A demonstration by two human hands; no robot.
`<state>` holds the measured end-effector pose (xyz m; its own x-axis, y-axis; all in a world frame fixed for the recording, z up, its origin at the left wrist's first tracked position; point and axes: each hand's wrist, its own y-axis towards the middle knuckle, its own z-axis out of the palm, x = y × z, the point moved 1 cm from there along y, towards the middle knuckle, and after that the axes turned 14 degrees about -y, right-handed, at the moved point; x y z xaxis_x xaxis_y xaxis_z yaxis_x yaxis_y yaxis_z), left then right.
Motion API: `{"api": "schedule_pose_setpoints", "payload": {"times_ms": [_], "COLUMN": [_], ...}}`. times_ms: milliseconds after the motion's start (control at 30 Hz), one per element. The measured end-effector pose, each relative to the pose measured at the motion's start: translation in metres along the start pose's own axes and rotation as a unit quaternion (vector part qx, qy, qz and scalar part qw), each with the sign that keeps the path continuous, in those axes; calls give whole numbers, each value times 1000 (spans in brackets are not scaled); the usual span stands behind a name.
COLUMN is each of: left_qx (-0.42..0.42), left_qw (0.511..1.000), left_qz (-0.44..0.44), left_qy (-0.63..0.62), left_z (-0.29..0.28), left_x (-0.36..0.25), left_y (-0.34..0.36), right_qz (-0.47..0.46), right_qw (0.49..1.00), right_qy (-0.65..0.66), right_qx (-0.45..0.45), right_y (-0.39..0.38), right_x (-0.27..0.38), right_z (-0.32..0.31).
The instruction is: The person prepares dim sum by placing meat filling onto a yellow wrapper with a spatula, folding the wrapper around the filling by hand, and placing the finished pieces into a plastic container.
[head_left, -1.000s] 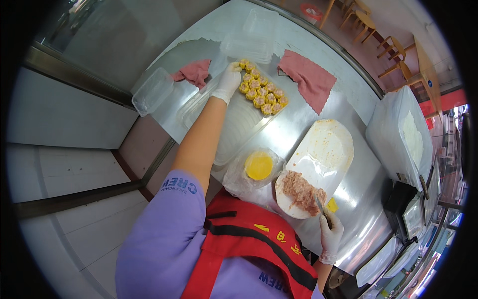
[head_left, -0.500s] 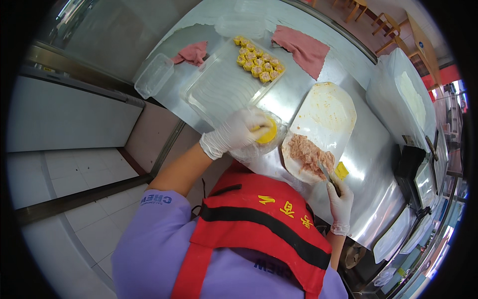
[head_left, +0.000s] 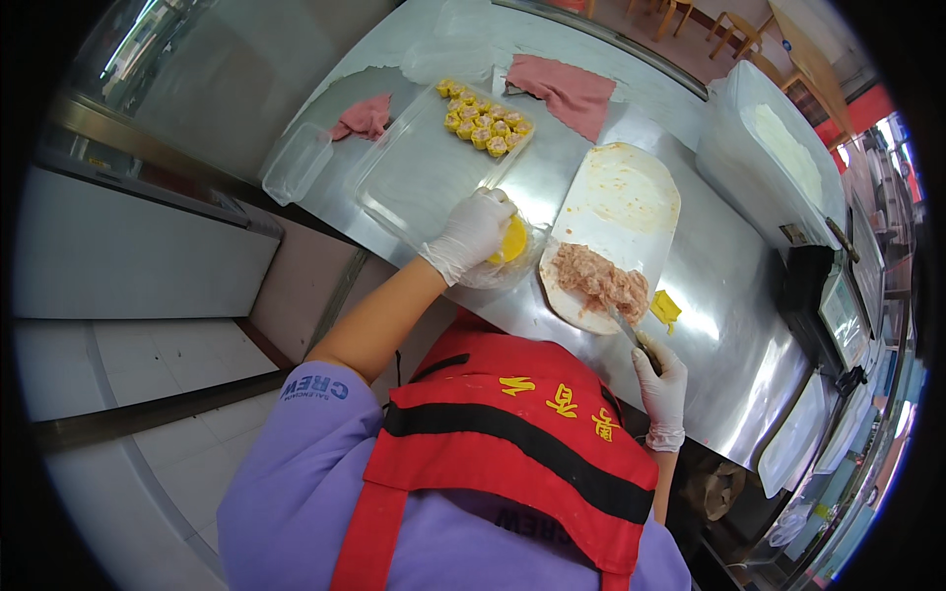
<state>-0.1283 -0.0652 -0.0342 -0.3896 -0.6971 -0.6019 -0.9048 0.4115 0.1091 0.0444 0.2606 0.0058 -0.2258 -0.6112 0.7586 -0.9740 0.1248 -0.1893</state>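
The counter (head_left: 729, 369) is smooth, shiny metal; on it stands a long white tray (head_left: 623, 192) with rounded ends, its near end carrying a moist, lumpy heap of pinkish minced filling (head_left: 596, 278); a shallow, clear plastic tray (head_left: 399, 182) holds small, round dumplings (head_left: 483, 120) in yellow pleated skins, packed together at its far right corner; the left hand (head_left: 473, 234), in a thin, wrinkled glove, has its fingers bent against a flat yellow disc (head_left: 510, 240), which lies on crumpled clear film (head_left: 493, 276) just right of them (whether they pinch it, I cannot tell); the gloved right hand (head_left: 660, 382) has its fingers closed around the handle of a narrow metal blade (head_left: 623, 323), which reaches beyond them, its tip at the filling's near edge; a creased yellow scrap (head_left: 666, 308) lies just beside the tray's right side.
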Motion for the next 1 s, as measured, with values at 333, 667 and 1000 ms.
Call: {"api": "schedule_pose_setpoints", "payload": {"times_ms": [333, 667, 1000], "left_qx": [-43, 79, -45], "left_qw": [994, 992, 608], "left_qz": [97, 35, -173], "left_qy": [-20, -94, -774], "left_z": [-16, 1, -30], "left_x": [-11, -11, -22], "left_y": [-3, -23, -42], "right_qz": [4, -14, 32], "right_qw": [1000, 1000, 972], "right_qy": [-1, 15, 190], "right_qx": [4, 14, 133], "right_y": [-5, -1, 30], "right_x": [-2, 6, 92], "right_z": [0, 7, 35]}}
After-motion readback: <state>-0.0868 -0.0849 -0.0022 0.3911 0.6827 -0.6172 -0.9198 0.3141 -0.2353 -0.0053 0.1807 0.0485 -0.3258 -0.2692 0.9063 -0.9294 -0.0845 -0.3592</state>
